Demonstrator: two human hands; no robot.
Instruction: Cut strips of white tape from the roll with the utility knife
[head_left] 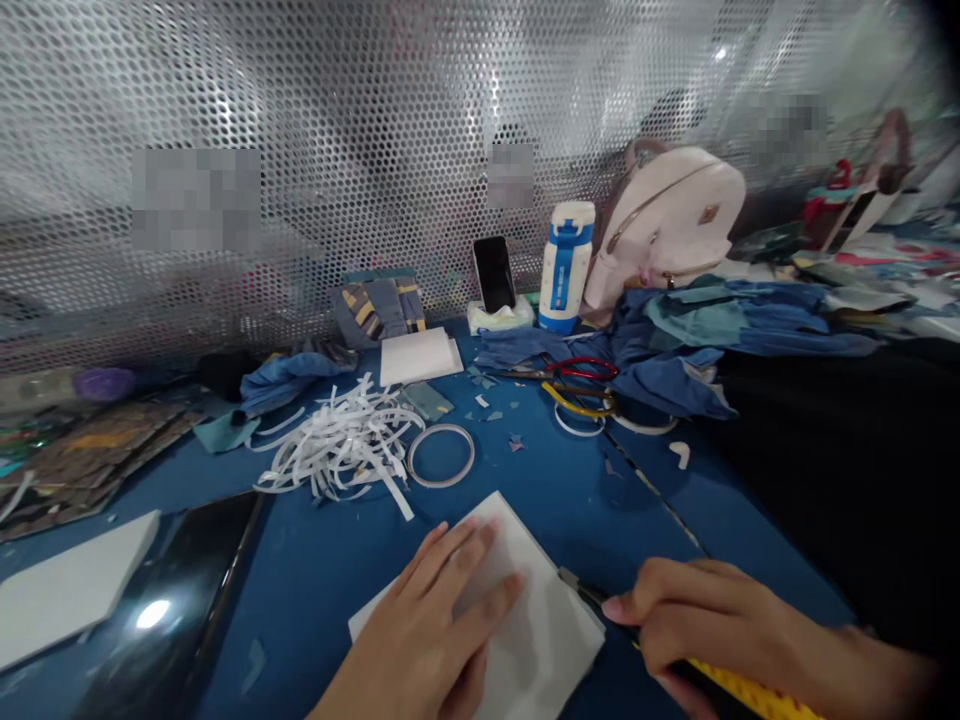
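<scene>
My left hand [439,630] lies flat with fingers spread on a white board or stack of paper [536,625], which rests at an angle on the blue table. In my right hand [712,615] is a yellow and black utility knife [585,590]; the fingers wrap round its handle. Its blade end meets the right edge of the white board. Beyond the board lie a roll of thin tape [441,456] and a tangled heap of white strips [341,440].
Scissors with red handles [581,368] and yellow-handled scissors [577,400] lie near blue cloth pieces [667,380]. A bottle [567,270], a phone [493,274] and a pale backpack [667,225] stand by the perforated metal panel. At left are a glossy black slab [180,590] and another white board [75,580].
</scene>
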